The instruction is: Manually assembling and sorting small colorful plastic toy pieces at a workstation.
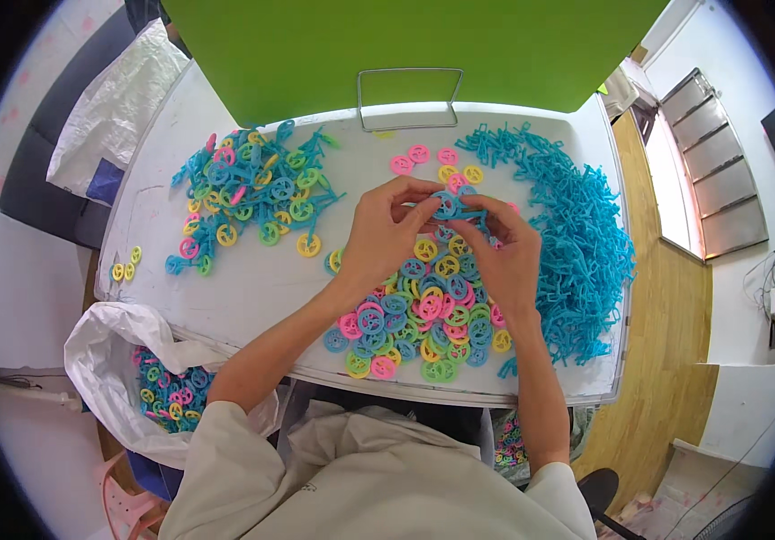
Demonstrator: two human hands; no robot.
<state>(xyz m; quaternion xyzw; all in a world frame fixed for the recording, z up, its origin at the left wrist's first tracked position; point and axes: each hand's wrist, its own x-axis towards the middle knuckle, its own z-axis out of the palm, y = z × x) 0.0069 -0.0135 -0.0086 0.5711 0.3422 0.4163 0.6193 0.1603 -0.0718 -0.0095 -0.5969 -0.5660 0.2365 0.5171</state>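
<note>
Blue plastic disc [446,205], round with cut-out holes, sits pinched between both hands above the middle of the white table [252,288]. Left hand [386,236] comes in from the lower left with the wrist bent, thumb and forefinger closed on the disc's left edge; right hand [504,256] rises from the lower right, its fingertips curled tight on the disc's right side, where a thin blue piece seems to meet it, though the join is too small to make out. Both forearms are bare below pale sleeves. Three heaps lie on the table: a pile of coloured discs [419,324] under the hands, too many and too overlapped to count; a mixed heap of discs and blue pieces [252,193] at upper left; a large tangle of blue frames [576,243] on the right. Five loose discs [446,166] lie above the hands, and three yellow discs [126,265] near the left edge. A white sack [126,378] at lower left holds more discs, mostly hidden by its folds
</note>
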